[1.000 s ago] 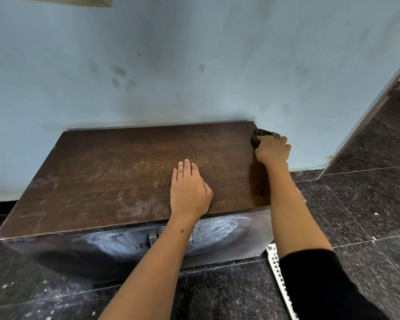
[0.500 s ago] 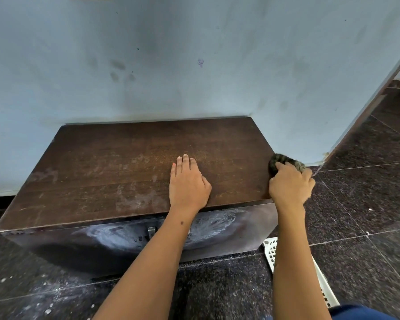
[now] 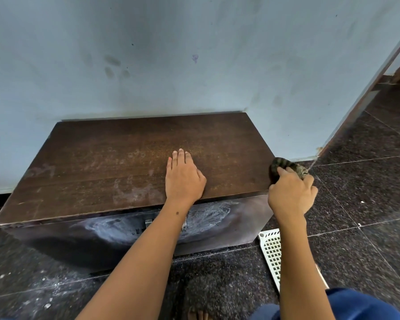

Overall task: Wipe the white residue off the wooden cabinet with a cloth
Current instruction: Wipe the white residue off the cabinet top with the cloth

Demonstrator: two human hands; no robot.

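The left hand (image 3: 184,179) lies flat, fingers straight, on the top of the wooden cabinet (image 3: 116,162) near its front edge; the right hand (image 3: 291,195) grips a dark bunched cloth (image 3: 284,166) at the cabinet's right edge. White residue (image 3: 134,192) smears the dark brown top and the front panel. The cabinet stands against a pale blue wall (image 3: 194,54) on a speckled dark tile floor (image 3: 367,192), a white perforated plastic tray (image 3: 271,252) beside it

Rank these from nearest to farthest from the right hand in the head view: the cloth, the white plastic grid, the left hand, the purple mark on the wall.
1. cloth: in the right hand's grip, at the cabinet's right edge.
2. white plastic grid: on the floor, below that hand.
3. left hand: flat on the cabinet top, to the left.
4. purple mark: high on the wall.
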